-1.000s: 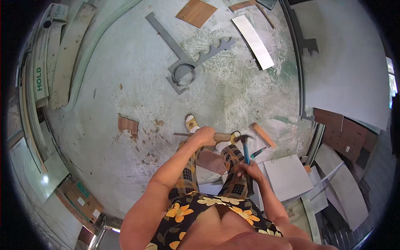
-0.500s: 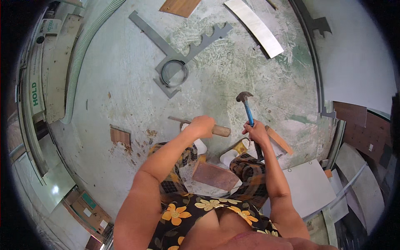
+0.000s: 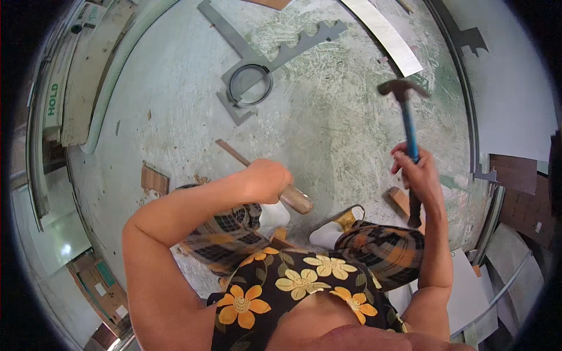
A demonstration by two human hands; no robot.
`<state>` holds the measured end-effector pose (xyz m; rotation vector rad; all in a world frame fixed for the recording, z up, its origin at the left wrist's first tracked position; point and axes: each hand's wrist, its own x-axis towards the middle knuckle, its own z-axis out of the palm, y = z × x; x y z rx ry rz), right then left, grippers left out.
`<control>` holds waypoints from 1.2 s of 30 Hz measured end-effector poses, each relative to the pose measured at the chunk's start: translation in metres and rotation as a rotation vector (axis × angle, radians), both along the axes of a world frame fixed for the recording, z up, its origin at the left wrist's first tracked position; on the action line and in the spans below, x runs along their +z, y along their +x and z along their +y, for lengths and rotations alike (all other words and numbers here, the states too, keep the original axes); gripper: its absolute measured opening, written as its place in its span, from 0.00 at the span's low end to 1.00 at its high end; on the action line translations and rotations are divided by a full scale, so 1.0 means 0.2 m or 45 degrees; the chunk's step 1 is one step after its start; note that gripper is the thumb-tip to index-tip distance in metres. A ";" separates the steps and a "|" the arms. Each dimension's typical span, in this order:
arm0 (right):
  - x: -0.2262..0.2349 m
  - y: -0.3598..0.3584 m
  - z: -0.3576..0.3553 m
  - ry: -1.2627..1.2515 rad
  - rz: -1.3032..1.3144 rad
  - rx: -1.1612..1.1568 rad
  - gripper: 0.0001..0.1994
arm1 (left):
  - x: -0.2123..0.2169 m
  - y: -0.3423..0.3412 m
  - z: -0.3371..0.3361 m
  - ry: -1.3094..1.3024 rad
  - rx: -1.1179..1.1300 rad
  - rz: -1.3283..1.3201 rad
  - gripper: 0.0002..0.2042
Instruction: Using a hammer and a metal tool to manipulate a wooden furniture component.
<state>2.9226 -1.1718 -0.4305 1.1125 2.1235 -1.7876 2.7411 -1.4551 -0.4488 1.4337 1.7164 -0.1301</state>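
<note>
In the middle, my left hand (image 3: 267, 182) is closed around a chisel (image 3: 297, 200). Its thick wooden handle sticks out toward the lower right, and its long narrow blade slants to the upper left. Farther right, my right hand (image 3: 420, 175) grips a claw hammer (image 3: 409, 126) by its shaft. The hammer has a rusty brown head, a blue shaft and a dark lower grip; its head points away from me, apart from the chisel. Between my legs a reddish wooden block (image 3: 282, 238) shows only in part, the rest hidden by my clothing.
A small wooden piece (image 3: 155, 178) lies at left beside wood chips (image 3: 201, 179). Another wooden block (image 3: 399, 202) is near my right forearm. Ahead lie a grey notched panel (image 3: 234, 50), a dark ring (image 3: 231, 88) and a white strip (image 3: 389, 42). A ribbed hose (image 3: 111, 88) runs along the left.
My right hand has lifted the hammer and carried it to the right. The chisel has tilted more steeply in my left hand, and my left elbow has swung outward.
</note>
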 end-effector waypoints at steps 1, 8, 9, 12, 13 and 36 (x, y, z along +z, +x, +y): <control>0.01 0.03 0.00 0.043 0.120 -0.035 0.08 | -0.01 0.05 0.00 0.003 0.007 0.006 0.13; 0.16 0.09 -0.07 0.170 0.290 -0.121 0.11 | 0.01 0.25 0.02 0.230 -0.117 0.006 0.11; 0.14 0.12 -0.06 0.178 0.315 -0.106 0.11 | 0.02 0.27 0.02 0.206 -0.184 0.003 0.11; 0.18 0.13 -0.03 0.421 0.310 -0.106 0.10 | -0.03 0.29 0.04 0.387 -0.156 0.020 0.10; 0.20 0.14 -0.04 0.460 0.295 -0.109 0.09 | -0.05 0.29 0.04 0.386 -0.154 0.020 0.10; -0.29 -0.14 0.23 0.512 -0.139 0.297 0.08 | 0.06 0.14 -0.04 0.217 -0.079 0.140 0.07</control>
